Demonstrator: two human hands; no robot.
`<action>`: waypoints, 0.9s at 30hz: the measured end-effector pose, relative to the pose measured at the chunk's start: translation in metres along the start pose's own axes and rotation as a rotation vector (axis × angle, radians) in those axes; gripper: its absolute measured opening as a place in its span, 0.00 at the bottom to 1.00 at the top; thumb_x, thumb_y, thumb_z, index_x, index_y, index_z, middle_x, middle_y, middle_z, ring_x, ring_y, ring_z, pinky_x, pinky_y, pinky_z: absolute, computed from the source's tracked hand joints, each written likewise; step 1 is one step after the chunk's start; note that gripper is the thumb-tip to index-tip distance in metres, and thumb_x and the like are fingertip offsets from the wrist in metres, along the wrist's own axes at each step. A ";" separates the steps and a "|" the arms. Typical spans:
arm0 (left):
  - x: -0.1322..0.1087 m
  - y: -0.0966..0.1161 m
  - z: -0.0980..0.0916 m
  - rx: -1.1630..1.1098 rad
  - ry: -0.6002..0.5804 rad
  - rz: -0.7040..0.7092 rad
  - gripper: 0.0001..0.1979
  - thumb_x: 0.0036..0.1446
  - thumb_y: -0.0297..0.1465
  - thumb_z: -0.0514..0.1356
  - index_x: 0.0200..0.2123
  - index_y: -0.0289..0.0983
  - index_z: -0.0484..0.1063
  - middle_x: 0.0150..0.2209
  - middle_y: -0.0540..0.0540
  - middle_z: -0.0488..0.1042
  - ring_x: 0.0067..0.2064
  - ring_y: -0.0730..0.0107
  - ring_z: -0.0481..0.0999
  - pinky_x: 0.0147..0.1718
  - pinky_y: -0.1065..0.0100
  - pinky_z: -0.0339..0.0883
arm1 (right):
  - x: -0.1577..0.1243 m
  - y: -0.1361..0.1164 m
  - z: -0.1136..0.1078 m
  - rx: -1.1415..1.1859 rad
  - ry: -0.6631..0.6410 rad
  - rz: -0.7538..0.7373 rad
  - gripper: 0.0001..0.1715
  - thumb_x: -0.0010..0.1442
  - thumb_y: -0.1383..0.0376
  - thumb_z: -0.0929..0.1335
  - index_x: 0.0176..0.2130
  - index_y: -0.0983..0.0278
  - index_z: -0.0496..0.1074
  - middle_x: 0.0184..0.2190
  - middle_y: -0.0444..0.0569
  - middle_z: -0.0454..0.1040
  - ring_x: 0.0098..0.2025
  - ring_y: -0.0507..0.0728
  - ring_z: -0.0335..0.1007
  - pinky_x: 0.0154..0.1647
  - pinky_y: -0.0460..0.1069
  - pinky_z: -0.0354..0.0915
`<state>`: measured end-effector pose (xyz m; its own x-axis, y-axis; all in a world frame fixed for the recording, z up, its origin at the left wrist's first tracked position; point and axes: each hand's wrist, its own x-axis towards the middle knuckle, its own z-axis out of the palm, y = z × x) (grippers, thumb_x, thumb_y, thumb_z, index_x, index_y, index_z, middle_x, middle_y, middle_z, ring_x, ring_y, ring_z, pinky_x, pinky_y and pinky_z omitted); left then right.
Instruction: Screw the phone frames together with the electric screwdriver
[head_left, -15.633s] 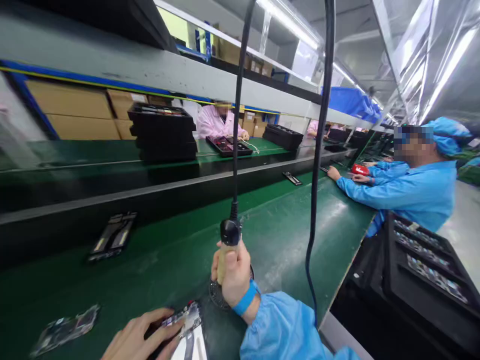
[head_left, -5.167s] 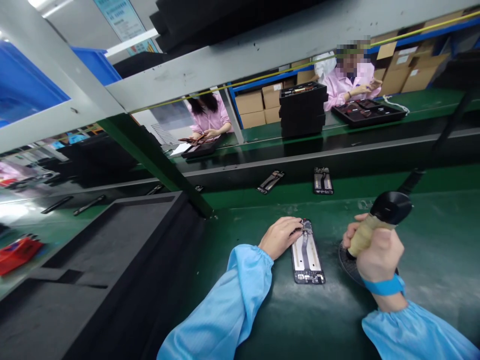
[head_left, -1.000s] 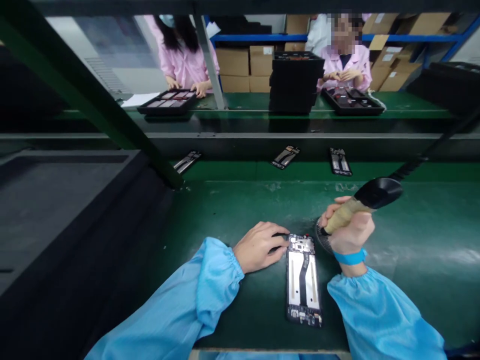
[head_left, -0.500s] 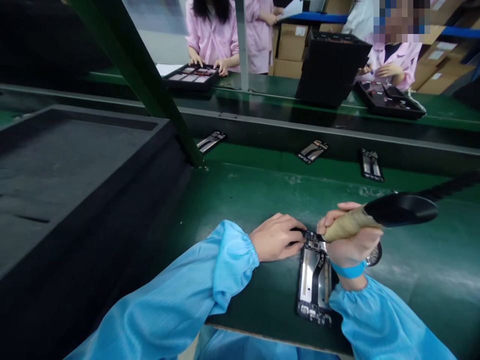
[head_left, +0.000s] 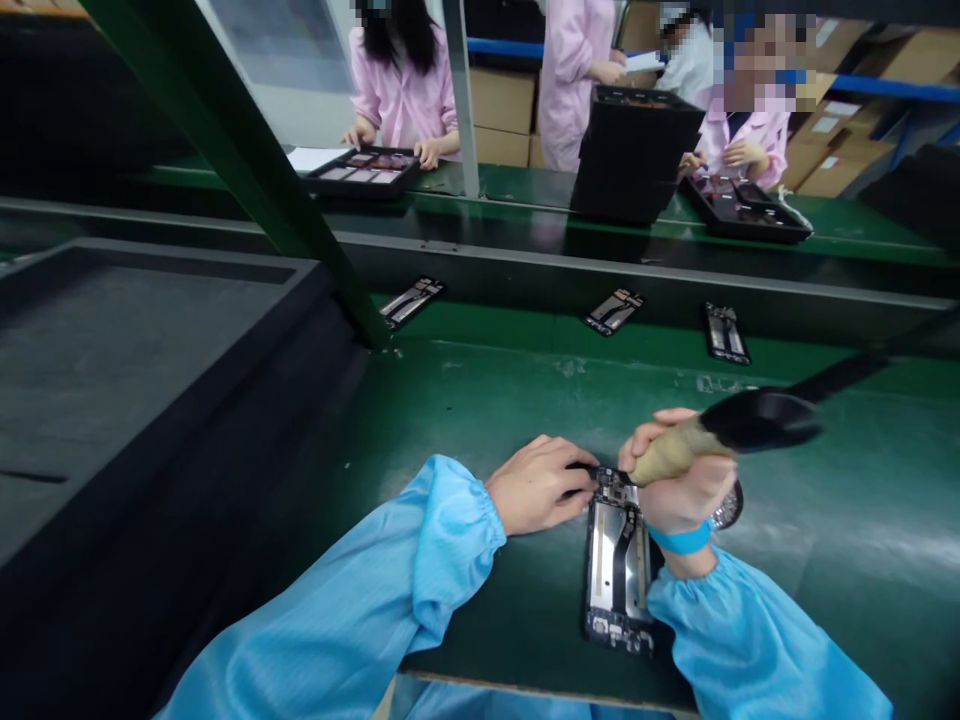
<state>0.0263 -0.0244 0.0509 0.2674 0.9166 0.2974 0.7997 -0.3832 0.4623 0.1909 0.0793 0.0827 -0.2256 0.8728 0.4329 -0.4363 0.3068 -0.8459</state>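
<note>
An opened phone frame (head_left: 616, 560) lies lengthwise on the green bench (head_left: 487, 420) near its front edge. My left hand (head_left: 538, 484) rests on the bench with its fingertips pressing the frame's top left corner. My right hand (head_left: 679, 470) is closed around the tan grip of a corded electric screwdriver (head_left: 720, 432); the tool is tilted, its tip down over the frame's top end. The tip itself is hidden behind my fingers. A small round dish (head_left: 729, 508) peeks out behind my right wrist.
Three more phone frames (head_left: 615, 310) lie on the belt beyond the bench. A large black foam tray (head_left: 127, 350) fills the left side, beside a slanted green post (head_left: 247, 170). Across the line, people in pink coats work at black trays (head_left: 364, 172) and a tray stack (head_left: 634, 150).
My right hand carried the screwdriver left from the round dish to the top end of the phone frame. My left hand stayed on the frame's corner. The view tilted slightly.
</note>
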 end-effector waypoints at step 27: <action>-0.003 -0.001 -0.001 -0.052 0.032 0.026 0.11 0.74 0.32 0.59 0.50 0.40 0.82 0.59 0.43 0.81 0.57 0.59 0.79 0.56 0.58 0.68 | 0.008 0.008 -0.033 -0.133 0.052 -0.072 0.41 0.66 0.29 0.64 0.49 0.62 0.73 0.23 0.41 0.69 0.17 0.53 0.65 0.18 0.49 0.64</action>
<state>0.0242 -0.0262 0.0499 0.2695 0.9023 0.3363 0.7632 -0.4131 0.4968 0.2143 0.1011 0.0689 -0.1510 0.8643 0.4797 -0.3297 0.4134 -0.8487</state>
